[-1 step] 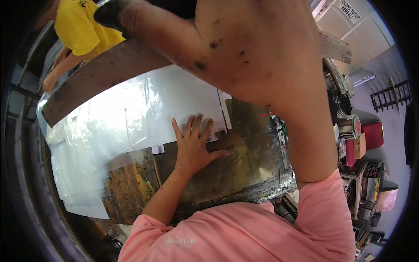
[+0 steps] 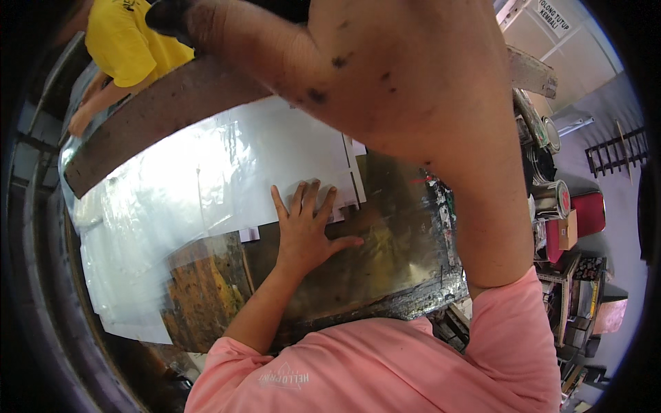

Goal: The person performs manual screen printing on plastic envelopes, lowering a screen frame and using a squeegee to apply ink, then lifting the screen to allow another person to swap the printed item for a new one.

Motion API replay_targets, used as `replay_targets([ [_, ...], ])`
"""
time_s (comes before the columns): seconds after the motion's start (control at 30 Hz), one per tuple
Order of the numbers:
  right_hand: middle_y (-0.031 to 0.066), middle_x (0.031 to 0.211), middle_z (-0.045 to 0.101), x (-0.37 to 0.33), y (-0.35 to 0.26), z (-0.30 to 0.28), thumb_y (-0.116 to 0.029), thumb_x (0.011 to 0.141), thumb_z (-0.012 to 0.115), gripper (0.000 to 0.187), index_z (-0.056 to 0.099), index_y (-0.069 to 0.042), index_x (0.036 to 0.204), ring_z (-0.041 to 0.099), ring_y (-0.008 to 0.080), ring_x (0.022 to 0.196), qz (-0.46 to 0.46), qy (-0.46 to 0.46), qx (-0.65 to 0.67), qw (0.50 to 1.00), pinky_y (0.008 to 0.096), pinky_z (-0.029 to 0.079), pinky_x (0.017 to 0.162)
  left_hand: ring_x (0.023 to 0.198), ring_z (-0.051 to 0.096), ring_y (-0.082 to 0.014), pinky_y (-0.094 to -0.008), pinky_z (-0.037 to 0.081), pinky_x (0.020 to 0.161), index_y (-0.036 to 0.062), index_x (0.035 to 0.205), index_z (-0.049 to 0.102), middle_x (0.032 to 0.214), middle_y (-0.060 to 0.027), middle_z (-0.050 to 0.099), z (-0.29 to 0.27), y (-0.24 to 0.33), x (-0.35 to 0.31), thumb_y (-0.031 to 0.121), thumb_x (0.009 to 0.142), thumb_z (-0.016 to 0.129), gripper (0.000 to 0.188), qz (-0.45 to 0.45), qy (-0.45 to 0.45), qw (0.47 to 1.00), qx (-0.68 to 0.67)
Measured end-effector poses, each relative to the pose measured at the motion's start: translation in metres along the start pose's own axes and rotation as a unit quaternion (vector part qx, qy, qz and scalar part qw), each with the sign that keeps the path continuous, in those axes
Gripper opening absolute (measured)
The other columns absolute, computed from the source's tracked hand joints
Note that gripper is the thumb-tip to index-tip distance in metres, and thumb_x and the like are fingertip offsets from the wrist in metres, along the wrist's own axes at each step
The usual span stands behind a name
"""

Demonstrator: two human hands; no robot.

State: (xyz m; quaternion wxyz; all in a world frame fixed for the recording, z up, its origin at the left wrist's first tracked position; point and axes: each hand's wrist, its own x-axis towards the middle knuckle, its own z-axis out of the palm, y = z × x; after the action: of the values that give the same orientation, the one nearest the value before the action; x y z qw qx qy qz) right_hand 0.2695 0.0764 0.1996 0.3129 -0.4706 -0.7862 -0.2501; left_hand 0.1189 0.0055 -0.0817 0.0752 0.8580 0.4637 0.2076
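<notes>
My left hand [image 2: 303,234] lies flat with its fingers spread. Its fingertips rest on the near edge of a thin translucent sheet [image 2: 268,165], and its thumb reaches over the glossy brown tabletop [image 2: 385,268]. Dark lines mark the sheet's right end, and small paper pieces [image 2: 249,235] poke out below it. My right hand [image 2: 406,76] is raised close in front, spotted with dark stains. Its thumb stretches left with a black tip; the other fingers are cut off above. Behind it a long worn bar [image 2: 144,134] crosses over the sheet. Whether this hand grips the bar is hidden.
Beyond the bar at the far left, a person in a yellow shirt [image 2: 117,48] leans over the table. Tin cans [image 2: 549,201], a red chair [image 2: 590,212], a cluttered shelf [image 2: 575,303] and a dark wall rack [image 2: 616,151] stand at the right.
The bar's left end has shifted very slightly left and down. My raised right hand has moved a touch with it; my left hand stays in place.
</notes>
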Motion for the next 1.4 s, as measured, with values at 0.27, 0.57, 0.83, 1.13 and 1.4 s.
replay_targets([
  [0.27, 0.0148, 0.089, 0.068, 0.002, -0.006, -0.010, -0.049, 0.098, 0.062, 0.044, 0.065, -0.005, 0.095, 0.066, 0.0329, 0.088, 0.010, -0.019, 0.012, 1.000, 0.0510, 0.040, 0.091, 0.124, 0.061, -0.0279, -0.0421, 0.043, 0.116, 0.0055, 0.149, 0.052, 0.137, -0.0108, 0.065, -0.070, -0.036, -0.016, 0.035, 0.068, 0.099, 0.099, -0.180, 0.227, 0.931, -0.222],
  [0.57, 0.0133, 0.110, 0.057, -0.165, -0.006, 0.088, -0.009, 0.077, 0.078, 0.052, 0.048, -0.005, 0.119, 0.058, 0.0352, 0.108, -0.019, -0.291, 0.075, 0.954, 0.0549, 0.036, 0.092, 0.109, 0.066, -0.0285, -0.0416, 0.052, 0.097, 0.0010, 0.133, 0.070, 0.113, -0.0129, 0.068, -0.090, -0.042, -0.112, 0.033, 0.055, 0.106, 0.091, -0.284, 0.158, 0.921, -0.214],
  [0.83, 0.0072, 0.100, 0.058, -0.201, -0.041, 0.116, -0.002, 0.085, 0.065, 0.026, 0.055, -0.010, 0.108, 0.061, 0.0285, 0.102, -0.001, -0.302, 0.036, 0.953, 0.0586, 0.037, 0.099, 0.103, 0.058, -0.0332, -0.0456, 0.048, 0.090, -0.0005, 0.132, 0.070, 0.105, -0.0136, 0.058, -0.057, -0.059, -0.137, 0.039, 0.047, 0.106, 0.100, -0.292, 0.099, 0.947, -0.086],
  [1.13, 0.0078, 0.111, 0.062, -0.093, 0.063, 0.277, -0.002, 0.085, 0.067, 0.034, 0.054, -0.009, 0.115, 0.062, 0.0301, 0.109, 0.009, -0.212, -0.013, 0.977, 0.0574, 0.037, 0.093, 0.099, 0.051, -0.0283, -0.0419, 0.046, 0.089, 0.0022, 0.137, 0.069, 0.103, -0.0076, 0.053, -0.064, -0.057, -0.138, 0.046, 0.040, 0.104, 0.112, -0.291, 0.105, 0.946, -0.102],
  [1.4, 0.0129, 0.119, 0.060, -0.118, 0.044, 0.167, -0.013, 0.077, 0.083, 0.061, 0.048, -0.007, 0.127, 0.059, 0.0324, 0.117, -0.088, -0.248, 0.079, 0.962, 0.0578, 0.037, 0.100, 0.101, 0.065, -0.0260, -0.0386, 0.053, 0.090, -0.0021, 0.145, 0.063, 0.118, -0.0127, 0.067, -0.051, -0.060, -0.144, 0.038, 0.047, 0.107, 0.115, -0.278, 0.207, 0.908, -0.236],
])
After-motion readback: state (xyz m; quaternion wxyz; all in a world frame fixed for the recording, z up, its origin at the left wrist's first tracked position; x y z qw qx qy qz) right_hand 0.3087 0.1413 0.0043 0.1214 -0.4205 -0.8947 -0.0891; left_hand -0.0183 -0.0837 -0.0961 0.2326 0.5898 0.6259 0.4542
